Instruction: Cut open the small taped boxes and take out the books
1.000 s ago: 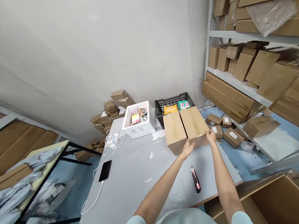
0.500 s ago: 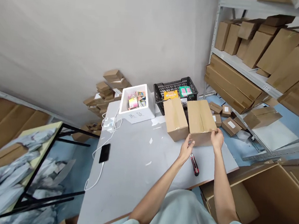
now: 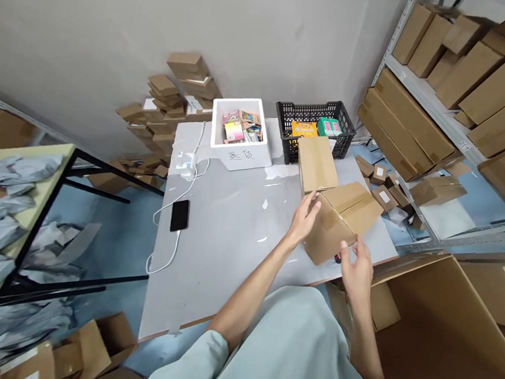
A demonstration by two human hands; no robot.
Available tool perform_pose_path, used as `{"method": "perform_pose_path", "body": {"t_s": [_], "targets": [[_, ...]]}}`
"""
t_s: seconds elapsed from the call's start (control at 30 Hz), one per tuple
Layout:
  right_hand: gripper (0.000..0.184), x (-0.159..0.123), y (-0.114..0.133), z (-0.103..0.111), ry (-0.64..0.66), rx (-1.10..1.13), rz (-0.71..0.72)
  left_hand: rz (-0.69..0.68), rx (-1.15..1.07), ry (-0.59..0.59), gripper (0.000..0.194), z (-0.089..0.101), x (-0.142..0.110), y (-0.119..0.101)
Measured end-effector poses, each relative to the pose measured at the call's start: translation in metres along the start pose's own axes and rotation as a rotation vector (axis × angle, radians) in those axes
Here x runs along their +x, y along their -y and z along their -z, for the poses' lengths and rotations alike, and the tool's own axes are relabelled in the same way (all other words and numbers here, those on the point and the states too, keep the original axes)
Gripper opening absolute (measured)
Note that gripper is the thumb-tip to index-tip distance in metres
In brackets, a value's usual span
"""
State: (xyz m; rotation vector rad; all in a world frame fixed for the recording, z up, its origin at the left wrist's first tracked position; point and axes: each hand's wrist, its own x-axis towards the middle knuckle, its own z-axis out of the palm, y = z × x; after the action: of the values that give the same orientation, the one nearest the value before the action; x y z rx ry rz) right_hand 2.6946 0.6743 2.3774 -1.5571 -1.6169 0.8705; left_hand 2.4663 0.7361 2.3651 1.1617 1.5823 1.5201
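A taped cardboard box (image 3: 336,220) sits turned at an angle near the table's front right edge, between my two hands. My left hand (image 3: 303,219) grips its left top corner, fingertips on the upper edge. At the front right corner, my right hand (image 3: 358,272) has its fingers and thumb against the cardboard. Only a bit of the red and black utility knife (image 3: 338,258) shows, beside my right thumb; the box hides the rest. Right behind stands a second cardboard box (image 3: 319,163), upright and taped along its top.
A white foam box (image 3: 244,158) with small colourful packs and a black plastic crate (image 3: 287,148) stand at the table's back. A phone (image 3: 180,215) on a white cable lies left. A large open carton (image 3: 439,324) stands right, below shelves of boxes.
Between my hands the nearer box has come toward me and turned, its front corner now covering most of the utility knife. The view has shifted, with more floor showing at lower left.
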Motion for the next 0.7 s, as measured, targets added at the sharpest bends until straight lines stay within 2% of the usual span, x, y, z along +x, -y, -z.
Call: {"method": "perform_pose_path", "body": {"t_s": [0.1,0.17,0.23,0.3,0.37,0.4,0.47,0.53,0.57,0.63,0.7], "targets": [[0.081,-0.069,0.020,-0.034,0.197,0.109,0.023,-0.010,0.039,-0.038,0.046,0.045,-0.010,0.002],[0.083,-0.107,0.030,-0.063,0.333,0.148,0.007,0.018,0.071,-0.086,0.044,0.077,-0.016,0.012],[0.087,-0.130,0.034,-0.089,0.468,0.176,-0.017,0.111,0.066,-0.150,0.041,0.106,-0.022,0.026],[0.090,-0.134,0.029,-0.103,0.576,0.193,-0.026,0.216,0.044,-0.207,0.040,0.131,-0.031,0.044],[0.090,-0.115,0.015,-0.101,0.563,0.175,-0.018,0.296,0.023,-0.241,0.047,0.151,-0.045,0.061],[0.090,-0.097,0.005,-0.093,0.482,0.148,-0.010,0.328,0.011,-0.249,0.052,0.158,-0.055,0.068],[0.094,-0.051,-0.016,-0.071,0.205,0.090,-0.009,0.396,-0.019,-0.259,0.063,0.167,-0.080,0.079],[0.105,0.000,-0.037,-0.048,-0.019,0.066,-0.111,0.453,-0.044,-0.263,0.070,0.169,-0.108,0.085],[0.109,0.022,-0.045,-0.041,-0.046,0.085,-0.210,0.473,-0.053,-0.261,0.071,0.167,-0.121,0.087],[0.113,0.054,-0.056,-0.035,0.030,0.119,-0.288,0.495,-0.068,-0.252,0.069,0.158,-0.144,0.089],[0.117,0.067,-0.060,-0.042,0.139,0.150,-0.301,0.498,-0.081,-0.241,0.067,0.150,-0.160,0.090]]}}
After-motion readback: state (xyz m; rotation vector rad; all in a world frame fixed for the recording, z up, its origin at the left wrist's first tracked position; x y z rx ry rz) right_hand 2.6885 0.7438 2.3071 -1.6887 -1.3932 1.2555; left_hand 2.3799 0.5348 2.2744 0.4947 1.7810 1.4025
